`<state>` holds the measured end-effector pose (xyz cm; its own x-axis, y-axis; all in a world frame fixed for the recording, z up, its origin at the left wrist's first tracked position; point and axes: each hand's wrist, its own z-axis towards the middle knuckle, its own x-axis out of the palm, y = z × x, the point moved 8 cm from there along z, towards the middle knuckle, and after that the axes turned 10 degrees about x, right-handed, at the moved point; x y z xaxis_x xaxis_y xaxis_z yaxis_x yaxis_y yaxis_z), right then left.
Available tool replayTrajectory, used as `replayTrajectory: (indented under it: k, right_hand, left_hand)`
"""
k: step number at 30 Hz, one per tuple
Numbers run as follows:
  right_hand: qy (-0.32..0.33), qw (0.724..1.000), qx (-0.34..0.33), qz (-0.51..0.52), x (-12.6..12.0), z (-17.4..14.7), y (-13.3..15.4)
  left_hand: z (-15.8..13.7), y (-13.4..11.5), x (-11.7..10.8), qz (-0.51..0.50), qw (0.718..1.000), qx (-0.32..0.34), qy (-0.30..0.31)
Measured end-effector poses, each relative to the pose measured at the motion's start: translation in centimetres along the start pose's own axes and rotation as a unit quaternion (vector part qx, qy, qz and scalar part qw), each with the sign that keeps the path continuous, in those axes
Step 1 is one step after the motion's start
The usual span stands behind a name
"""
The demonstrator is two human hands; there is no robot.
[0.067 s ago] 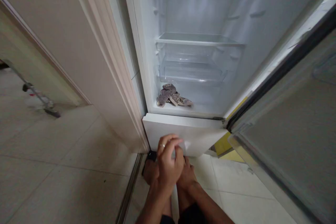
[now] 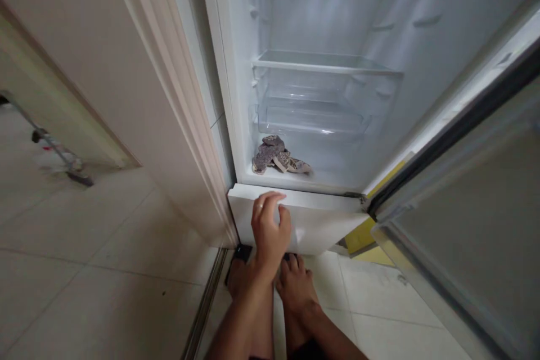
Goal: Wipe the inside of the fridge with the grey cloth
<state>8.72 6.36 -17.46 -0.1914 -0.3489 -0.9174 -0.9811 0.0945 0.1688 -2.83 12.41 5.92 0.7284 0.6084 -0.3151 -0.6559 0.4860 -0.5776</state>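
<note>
A hand reaches toward an open, nearly bare fridge (image 2: 320,22), its door (image 2: 468,191) swung out to the right.

A clear shelf (image 2: 324,62) and drawer (image 2: 312,115) sit above a crumpled rag (image 2: 278,156) lying at the front left corner of the fridge floor, its long axis running left to right. The left hand (image 2: 270,225), wearing a ring (image 2: 261,205), hovers before the white lower panel (image 2: 320,219), fingers loosely curled and slightly apart, holding nothing. Bare feet (image 2: 295,287) stand on the floor tiles below.

floor (image 2: 84,270): pale tiles | wall (image 2: 84,39): beige (door frame (image 2: 177,95) alongside)
</note>
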Motion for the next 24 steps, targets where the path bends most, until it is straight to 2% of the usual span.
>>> replayTrajectory:
  k: [4, 6, 10, 14, 17, 19, 22, 24]
  right_hand:
    - [0.024, 0.999, -0.018, -0.044, 0.6, 1.0, 0.3]
    - [0.023, 0.999, -0.018, -0.039, 0.6, 1.7, 0.4]
    - [0.039, 0.999, -0.002, -0.024, 0.9, 3.6, 1.2]
    - [0.056, 0.998, -0.004, -0.024, 1.5, 5.5, 2.7]
    - [0.057, 0.998, -0.012, -0.033, 2.0, 6.5, 3.1]
    - [0.061, 0.997, -0.010, -0.038, 2.3, 6.9, 2.7]
    - [0.053, 0.998, -0.003, -0.034, 2.3, 7.4, 1.6]
    - [0.032, 0.999, -0.002, -0.023, 2.1, 7.8, 0.8]
  left_hand:
    - [7.9, 6.7, 9.7, 0.081, 0.981, -0.058, 0.166]
    - [10.4, 9.2, 13.2, 0.132, 0.964, -0.077, 0.219]
    - [12.4, 14.0, 17.1, 0.186, 0.925, -0.189, 0.273]
    - [12.5, 16.7, 19.5, 0.212, 0.902, -0.198, 0.320]
    - [13.1, 17.8, 19.9, 0.243, 0.917, -0.151, 0.277]
    - [13.9, 17.7, 20.4, 0.258, 0.928, -0.065, 0.262]
    - [14.6, 17.6, 22.4, 0.252, 0.907, 0.086, 0.325]
    - [15.1, 18.3, 23.5, 0.247, 0.886, 0.141, 0.365]
